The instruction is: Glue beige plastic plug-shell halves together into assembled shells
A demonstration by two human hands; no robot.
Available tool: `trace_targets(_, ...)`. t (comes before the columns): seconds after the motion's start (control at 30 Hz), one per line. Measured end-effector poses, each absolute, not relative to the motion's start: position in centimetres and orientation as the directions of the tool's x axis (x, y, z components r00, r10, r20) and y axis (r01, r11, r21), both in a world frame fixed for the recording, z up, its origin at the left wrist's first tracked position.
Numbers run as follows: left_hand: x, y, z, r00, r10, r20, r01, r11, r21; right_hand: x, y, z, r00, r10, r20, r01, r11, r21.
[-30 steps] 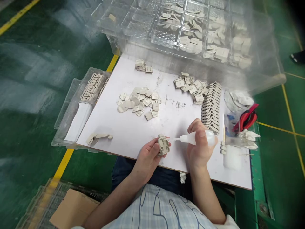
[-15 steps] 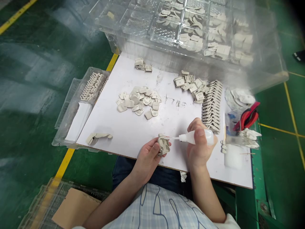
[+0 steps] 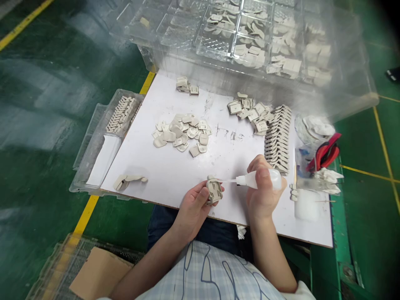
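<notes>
My left hand (image 3: 193, 206) grips a small grey plastic part (image 3: 214, 190) at the near edge of the white board (image 3: 175, 166). My right hand (image 3: 261, 196) is wrapped round a small clear squeeze bottle (image 3: 256, 179), and the bottle's thin nozzle touches the top of the part. A loose pile of grey shells (image 3: 183, 134) lies on the board beyond my left hand. A second pile of grey parts (image 3: 250, 110) and a neat stacked row of parts (image 3: 278, 137) lie beyond my right hand.
A clear compartment tray (image 3: 250, 37) with grey parts stands at the back. A clear tray (image 3: 106, 133) with a row of parts sits left of the board. Red-handled pliers (image 3: 325, 154) stand in a clear holder at the right. A cardboard piece (image 3: 100, 273) lies on the floor crate.
The nozzle tip has moved in from just right of the part to touch it. Both hands otherwise stay in place.
</notes>
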State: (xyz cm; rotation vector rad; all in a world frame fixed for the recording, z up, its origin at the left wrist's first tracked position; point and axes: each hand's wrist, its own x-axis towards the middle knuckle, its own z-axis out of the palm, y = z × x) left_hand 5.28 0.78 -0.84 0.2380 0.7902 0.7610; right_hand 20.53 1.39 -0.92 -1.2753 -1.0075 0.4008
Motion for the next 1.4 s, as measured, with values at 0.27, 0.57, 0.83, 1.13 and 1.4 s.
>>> trace_targets(0.27,5.21,0.85,-0.86,0.461,0.689,-0.560,-0.514,0.721,0.464,20.56,1.36,-0.60,0.519,0.756,0.400,0.222,0.333,-0.917)
trace_targets(0.57,5.21,0.87,-0.60,0.447,0.682,-0.579,-0.504,0.727,0.466,20.32,1.38,-0.75,0.499,0.762,0.414,0.215,0.354,-0.910)
trace_targets(0.83,5.18,0.87,-0.76,0.447,0.697,-0.561,-0.502,0.714,0.488,20.43,1.13,-0.53,0.470,0.798,0.377,0.174,0.335,-0.926)
trace_targets(1.13,5.18,0.85,-0.77,0.454,0.687,-0.568,-0.493,0.724,0.482,20.35,1.03,-0.61,0.397,0.822,0.408,0.169,0.372,-0.913)
trace_targets(1.4,5.18,0.76,-0.82,0.449,0.702,-0.552,-0.498,0.710,0.498,20.73,1.06,-0.42,0.491,0.786,0.375,0.143,0.352,-0.925)
